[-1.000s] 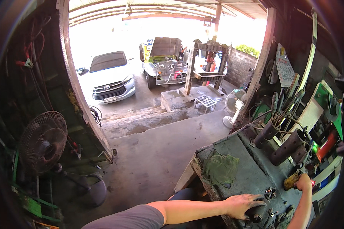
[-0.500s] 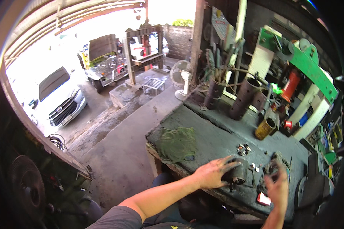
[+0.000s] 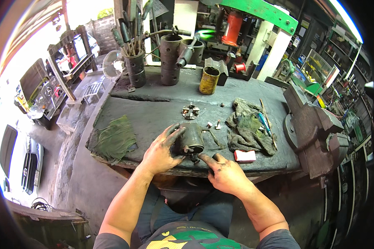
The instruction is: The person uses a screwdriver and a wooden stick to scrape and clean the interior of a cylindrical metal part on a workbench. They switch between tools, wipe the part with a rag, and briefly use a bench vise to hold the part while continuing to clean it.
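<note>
My left hand is closed round a dark metal cylinder near the bench's front edge. My right hand has its index finger stretched to the cylinder's lower end, fingers apart, middle one bent. Behind the cylinder lies a metal part with prongs; small pieces and a tool lie to its right. Farther right are a dirty rag with a blue-handled tool and a red-and-white box. A green cloth lies at the left.
The workbench has pipe holders with tools, a yellow can and a large vise. Behind stand a green press frame and a fan. A white car is outside at left.
The view has swung right and down onto the bench. My right hand has left the yellow can and moved to the cylinder, where my left hand stays.
</note>
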### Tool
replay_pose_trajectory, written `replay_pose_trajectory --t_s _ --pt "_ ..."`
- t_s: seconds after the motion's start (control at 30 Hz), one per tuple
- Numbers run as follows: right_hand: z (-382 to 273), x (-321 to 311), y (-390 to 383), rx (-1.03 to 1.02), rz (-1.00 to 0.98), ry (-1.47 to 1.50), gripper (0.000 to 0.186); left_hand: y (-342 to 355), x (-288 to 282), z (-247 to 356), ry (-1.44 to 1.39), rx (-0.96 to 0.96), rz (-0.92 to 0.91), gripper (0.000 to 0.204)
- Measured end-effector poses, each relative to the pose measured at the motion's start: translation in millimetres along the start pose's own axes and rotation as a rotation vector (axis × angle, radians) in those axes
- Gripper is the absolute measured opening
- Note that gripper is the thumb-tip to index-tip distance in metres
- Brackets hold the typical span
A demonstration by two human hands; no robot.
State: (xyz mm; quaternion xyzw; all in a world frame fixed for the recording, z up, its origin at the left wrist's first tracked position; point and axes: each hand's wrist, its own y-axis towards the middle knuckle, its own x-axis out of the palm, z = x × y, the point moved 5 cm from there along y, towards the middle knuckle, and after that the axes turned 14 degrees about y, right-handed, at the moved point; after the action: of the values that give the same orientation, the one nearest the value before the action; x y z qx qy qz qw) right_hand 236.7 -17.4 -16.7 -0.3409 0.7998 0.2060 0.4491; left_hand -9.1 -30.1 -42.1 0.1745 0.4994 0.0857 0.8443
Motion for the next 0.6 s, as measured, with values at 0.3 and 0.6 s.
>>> replay_pose_trajectory --t_s 0.3,0.6 --pt "-14 5 24 0.032 -0.081 -0.079 0.063 0 1 -2 -0.033 0.002 0.014 0.101" --pt "-20 0 22 0.048 -0.069 -0.084 0.058 0 -1 -4 -0.077 0.002 -0.053 0.096"
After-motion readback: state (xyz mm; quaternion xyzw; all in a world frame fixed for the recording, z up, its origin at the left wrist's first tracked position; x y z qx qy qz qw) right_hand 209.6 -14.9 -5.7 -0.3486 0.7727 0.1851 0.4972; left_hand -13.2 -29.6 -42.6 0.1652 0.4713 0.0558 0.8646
